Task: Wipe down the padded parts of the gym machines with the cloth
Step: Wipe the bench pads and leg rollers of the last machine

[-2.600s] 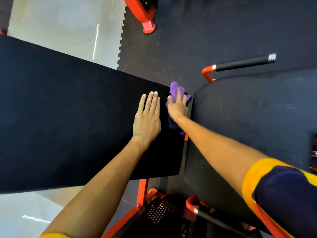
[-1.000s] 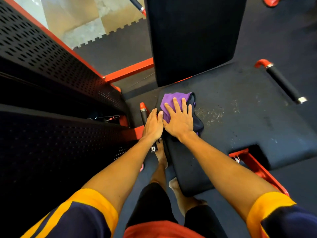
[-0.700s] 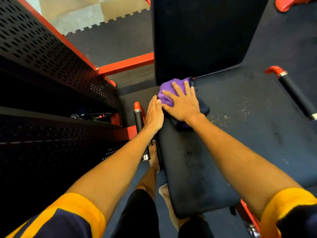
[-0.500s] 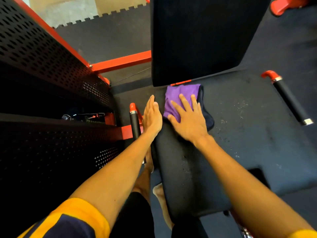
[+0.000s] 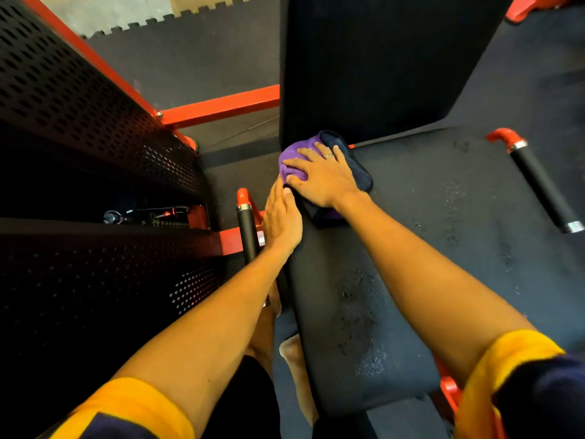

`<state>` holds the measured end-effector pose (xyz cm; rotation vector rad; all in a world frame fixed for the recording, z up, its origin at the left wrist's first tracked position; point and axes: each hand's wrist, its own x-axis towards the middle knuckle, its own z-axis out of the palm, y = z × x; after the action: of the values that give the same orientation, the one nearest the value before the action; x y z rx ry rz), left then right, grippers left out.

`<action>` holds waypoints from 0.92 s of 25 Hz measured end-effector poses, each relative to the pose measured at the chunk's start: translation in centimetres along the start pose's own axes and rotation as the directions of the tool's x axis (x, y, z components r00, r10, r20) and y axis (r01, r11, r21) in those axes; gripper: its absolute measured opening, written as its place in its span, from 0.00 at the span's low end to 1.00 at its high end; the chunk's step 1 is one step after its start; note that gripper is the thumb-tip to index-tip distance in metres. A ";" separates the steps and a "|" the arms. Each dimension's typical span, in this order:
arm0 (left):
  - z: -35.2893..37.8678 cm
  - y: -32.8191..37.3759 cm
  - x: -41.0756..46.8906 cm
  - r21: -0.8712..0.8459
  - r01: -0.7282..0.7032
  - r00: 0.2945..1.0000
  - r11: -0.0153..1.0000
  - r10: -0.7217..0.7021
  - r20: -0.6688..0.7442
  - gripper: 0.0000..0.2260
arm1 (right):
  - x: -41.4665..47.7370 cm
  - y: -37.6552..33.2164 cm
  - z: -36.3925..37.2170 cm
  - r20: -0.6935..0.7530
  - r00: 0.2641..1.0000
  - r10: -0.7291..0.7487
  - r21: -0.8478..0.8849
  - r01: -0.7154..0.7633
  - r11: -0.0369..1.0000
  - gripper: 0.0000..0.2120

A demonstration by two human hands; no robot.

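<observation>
I am pressing my right hand (image 5: 323,182) flat on the cloth (image 5: 296,164), fingers straight and fanned toward the upper left, a thin ring (image 5: 329,155) showing on one of them. Nothing is curled round the fabric; the palm and fingers are just lying on top of it. The cloth is a soft, bunched, fuzzy thing, purple on the left with a dark navy fold poking out to the right of my hand. It is sitting in the middle of the frame, at the back left corner of the seat pad (image 5: 411,248), right where that meets the upright back pad (image 5: 364,74).

The seat pad is a broad black slab of matt vinyl, scuffed and speckled with pale flakes. The back pad is smooth, flat and darker.

My left hand (image 5: 281,217) is lying along the seat's left edge, fingers straight and close together, tips reaching up to the cloth, holding nothing.

Just left of it a black cylindrical grip (image 5: 247,229) with an orange end is running downward; a matching one (image 5: 541,188) is slanting at the right. Black perforated sheet metal (image 5: 79,106) with orange trim is filling the left side
</observation>
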<state>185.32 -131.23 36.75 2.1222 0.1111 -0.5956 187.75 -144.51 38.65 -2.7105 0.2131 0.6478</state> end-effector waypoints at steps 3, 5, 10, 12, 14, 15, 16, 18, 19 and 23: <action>-0.1 -0.1 -0.3 -0.035 -0.018 1.000 0.999 0.018 0.007 0.21 | -5.8 0.4 1.5 -0.086 0.996 -0.027 0.042 0.031 0.999 0.28; -0.1 -0.2 -0.3 -0.002 -0.023 1.000 1.000 0.023 0.003 0.21 | -10.9 0.9 2.7 -0.108 0.993 -0.050 0.079 0.059 0.995 0.31; -0.1 -0.1 -0.2 0.066 -0.036 0.999 0.997 0.034 0.023 0.22 | -8.3 0.9 2.0 -0.099 0.989 0.112 0.184 -0.092 0.979 0.37; 0.0 -0.1 -0.2 0.055 -0.036 0.999 0.998 0.035 0.019 0.21 | -3.7 0.0 1.0 -0.067 0.990 0.127 0.116 -0.119 0.986 0.35; 0.0 0.0 -0.1 0.059 -0.017 1.000 0.998 0.016 0.006 0.21 | -1.1 -0.2 -0.3 -0.011 0.999 0.036 0.052 -0.036 0.998 0.31; 0.0 0.0 -0.1 0.070 -0.007 1.000 0.997 0.006 0.010 0.22 | -1.3 0.1 -0.6 0.007 1.000 -0.027 0.045 0.027 0.999 0.30; 0.0 0.0 -0.1 0.079 -0.009 1.000 0.997 0.008 0.014 0.22 | -2.3 0.6 -0.7 0.018 0.996 -0.087 0.049 0.086 0.995 0.30; 0.1 -0.1 -0.3 0.082 -0.056 0.998 0.995 0.056 0.008 0.22 | -5.7 2.8 0.0 0.002 0.985 -0.170 0.018 0.170 0.985 0.34; 0.1 -0.1 -0.2 0.078 -0.066 0.998 0.995 0.066 0.004 0.22 | -7.2 4.2 0.4 -0.031 0.988 -0.151 0.010 0.151 0.989 0.36; 0.0 -0.1 -0.5 0.113 -0.053 0.999 0.992 0.053 0.008 0.23 | -4.4 7.1 -1.0 -0.095 0.961 0.261 0.105 -0.251 0.962 0.37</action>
<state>184.79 -131.12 36.90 2.2258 0.0183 -0.5878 182.68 -151.21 39.45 -2.6535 0.6145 0.5447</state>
